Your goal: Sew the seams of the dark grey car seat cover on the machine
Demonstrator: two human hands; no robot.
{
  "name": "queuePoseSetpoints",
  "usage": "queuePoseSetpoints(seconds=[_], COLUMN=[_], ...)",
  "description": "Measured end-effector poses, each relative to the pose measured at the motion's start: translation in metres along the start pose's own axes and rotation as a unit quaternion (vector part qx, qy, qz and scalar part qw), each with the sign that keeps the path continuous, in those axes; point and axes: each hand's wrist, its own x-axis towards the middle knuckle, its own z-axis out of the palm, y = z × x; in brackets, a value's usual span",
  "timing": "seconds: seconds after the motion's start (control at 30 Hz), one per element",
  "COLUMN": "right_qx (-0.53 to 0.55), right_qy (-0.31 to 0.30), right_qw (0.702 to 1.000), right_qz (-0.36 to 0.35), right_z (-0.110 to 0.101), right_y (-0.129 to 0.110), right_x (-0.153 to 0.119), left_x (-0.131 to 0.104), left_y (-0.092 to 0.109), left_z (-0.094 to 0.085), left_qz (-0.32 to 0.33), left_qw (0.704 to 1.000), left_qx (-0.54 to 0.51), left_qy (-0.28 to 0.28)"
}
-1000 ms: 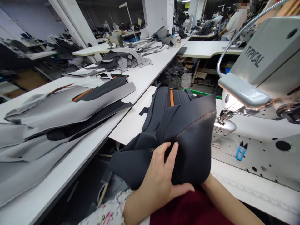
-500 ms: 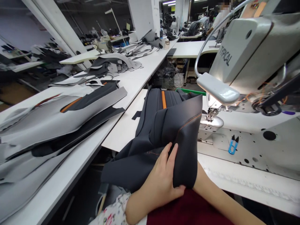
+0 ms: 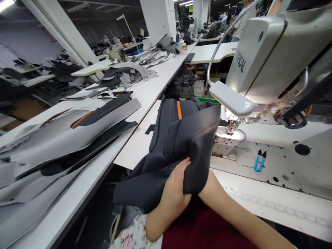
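Observation:
A dark seat cover of smooth sewn material, with orange stitching and an orange stripe, hangs over the table edge in front of me. My left hand is closed on its near folded edge, fingers curling around the fold. My right hand goes in behind the same cover; only the wrist and forearm show, and its fingers are hidden. To the right of the cover is the needle and presser foot of a sewing machine, apart from my hands.
Blue thread snips lie on the machine bed. Grey and black cut pieces are piled on the long white table at left. A green basket stands behind the cover. Further back, a person is at work.
My left hand has closed more tightly around the cover's near edge. That edge has shifted up and left, and my right forearm moved left with it.

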Motion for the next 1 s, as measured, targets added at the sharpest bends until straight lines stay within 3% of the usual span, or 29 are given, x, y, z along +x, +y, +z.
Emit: queuePoseSetpoints(seconds=[0.13, 0.23, 0.33, 0.47, 0.57, 0.73, 0.83, 1.0], right_qx=[-0.088, -0.151, -0.159, -0.143, -0.152, -0.221, -0.215, -0.186], right_qy=[-0.031, -0.047, -0.017, 0.047, 0.07, 0.09, 0.093, 0.022], right_qw=[0.996, 0.985, 0.976, 0.963, 0.948, 0.918, 0.922, 0.953], right_qz=[-0.014, -0.069, -0.149, -0.226, -0.272, -0.317, -0.307, -0.236], right_z=[-0.02, -0.031, -0.037, -0.039, -0.04, -0.048, -0.049, -0.035], right_y=[-0.017, -0.016, -0.008, -0.007, -0.021, -0.057, -0.067, -0.05], right_x=[-0.008, -0.013, -0.013, -0.001, 0.012, 0.043, 0.07, 0.11], left_x=[0.015, 0.031, 0.042, 0.047, 0.054, 0.072, 0.071, 0.054], left_y=[-0.007, -0.008, -0.008, -0.003, -0.003, -0.014, -0.019, -0.025], left_z=[-0.015, -0.03, -0.04, -0.043, -0.049, -0.07, -0.061, -0.008], left_qz=[-0.099, -0.133, -0.124, -0.132, -0.189, -0.242, -0.297, -0.355], left_qw=[0.993, 0.984, 0.983, 0.986, 0.976, 0.938, 0.884, 0.812], left_qx=[-0.064, -0.118, -0.132, -0.076, -0.077, -0.216, -0.338, -0.453], left_qy=[0.018, 0.002, -0.027, -0.074, -0.078, -0.12, -0.124, -0.097])
